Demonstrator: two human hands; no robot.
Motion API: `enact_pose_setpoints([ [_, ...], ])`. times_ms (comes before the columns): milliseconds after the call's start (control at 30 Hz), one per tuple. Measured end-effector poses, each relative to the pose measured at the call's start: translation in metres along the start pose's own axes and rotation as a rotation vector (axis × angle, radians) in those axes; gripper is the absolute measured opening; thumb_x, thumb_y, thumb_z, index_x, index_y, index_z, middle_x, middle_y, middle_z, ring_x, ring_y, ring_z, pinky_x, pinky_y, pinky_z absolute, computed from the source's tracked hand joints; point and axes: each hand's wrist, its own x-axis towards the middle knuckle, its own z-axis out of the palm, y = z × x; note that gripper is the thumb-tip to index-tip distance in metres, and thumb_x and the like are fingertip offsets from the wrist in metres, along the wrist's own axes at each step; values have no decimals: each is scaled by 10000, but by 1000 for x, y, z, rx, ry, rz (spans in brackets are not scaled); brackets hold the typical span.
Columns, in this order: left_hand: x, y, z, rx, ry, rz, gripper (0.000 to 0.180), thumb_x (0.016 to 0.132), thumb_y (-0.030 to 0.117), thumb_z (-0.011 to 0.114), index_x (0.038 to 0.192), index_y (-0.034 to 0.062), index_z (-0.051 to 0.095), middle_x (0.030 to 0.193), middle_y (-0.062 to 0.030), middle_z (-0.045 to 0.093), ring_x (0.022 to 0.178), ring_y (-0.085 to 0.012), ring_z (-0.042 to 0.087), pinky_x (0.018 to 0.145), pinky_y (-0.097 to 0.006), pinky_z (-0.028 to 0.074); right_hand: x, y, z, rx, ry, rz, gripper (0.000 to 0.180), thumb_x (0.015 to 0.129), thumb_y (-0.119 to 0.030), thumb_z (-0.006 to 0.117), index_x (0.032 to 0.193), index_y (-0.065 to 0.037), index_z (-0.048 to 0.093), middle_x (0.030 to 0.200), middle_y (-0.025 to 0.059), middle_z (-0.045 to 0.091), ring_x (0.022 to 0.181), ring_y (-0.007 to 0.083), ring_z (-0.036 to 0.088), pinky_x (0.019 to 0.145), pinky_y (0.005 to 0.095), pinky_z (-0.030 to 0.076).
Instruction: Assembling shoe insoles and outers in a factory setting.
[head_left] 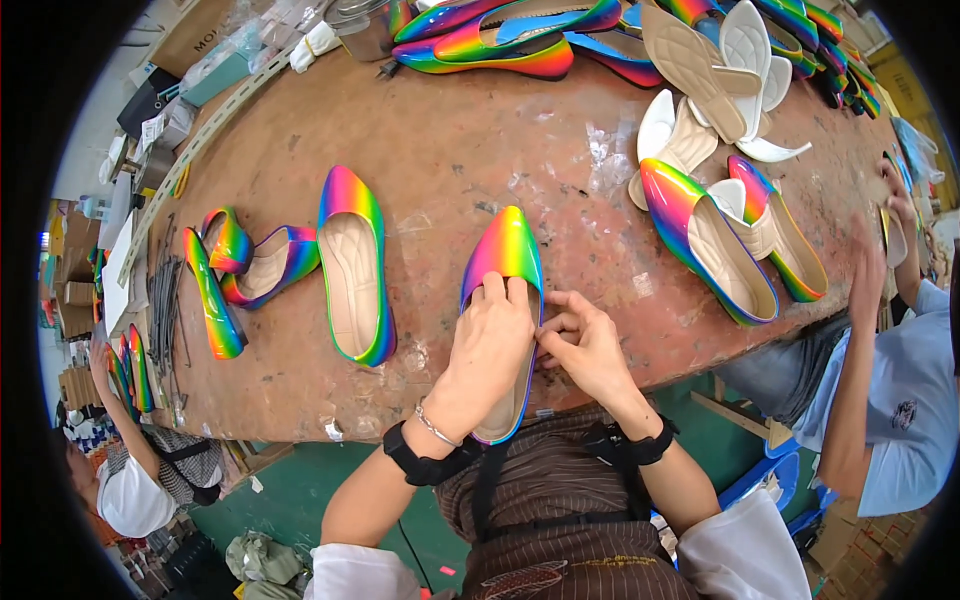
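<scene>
A rainbow-coloured pointed flat shoe (507,248) lies in front of me, toe pointing away, heel at the table's near edge. My left hand (490,345) reaches over its opening, with curled fingertips tucked under the toe upper and gripping the shoe. My right hand (588,348) is at the shoe's right side, thumb and bent fingers pinched at its rim. The left hand covers much of the beige insole. Just left stands another rainbow flat (352,265) with a quilted beige insole showing. Beyond it lie a tipped flat (268,265) and one on its side (213,300).
Two rainbow flats (710,245) sit at right, near loose quilted insoles (700,75). More rainbow shoes (500,45) are heaped along the far side, beside a lidded container (365,28). Co-workers sit at right (890,370) and left (135,490). A metal strip (190,150) edges the table's left.
</scene>
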Motion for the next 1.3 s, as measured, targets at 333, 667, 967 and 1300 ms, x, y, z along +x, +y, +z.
enact_pose_setpoints([
  [333,6,-5,3,193,-39,159,270,783,88,708,952,-21,527,909,-187,554,846,-332,656,673,-391,578,0,-1,-1,44,-7,-1,431,849,4,630,1267,64,544,861,106,727,733,115,692,643,263,570],
  [667,10,-16,-4,31,-27,201,151,839,43,623,951,-4,533,873,-188,561,813,-363,638,687,-439,538,0,2,-1,4,2,-26,451,833,-14,644,1262,74,538,857,117,728,727,123,691,659,273,563],
  [967,9,-16,-2,-262,30,141,100,874,53,606,946,12,550,893,-185,568,841,-389,602,721,-471,490,4,14,0,42,20,-91,405,826,-14,651,1217,78,596,865,106,726,742,118,689,673,271,537],
  [1300,6,-4,-10,-132,42,57,217,855,80,659,1011,-19,545,892,-202,602,833,-395,637,723,-464,524,2,9,2,-27,44,-84,384,835,-21,647,1206,58,593,877,112,738,729,113,694,658,270,532],
])
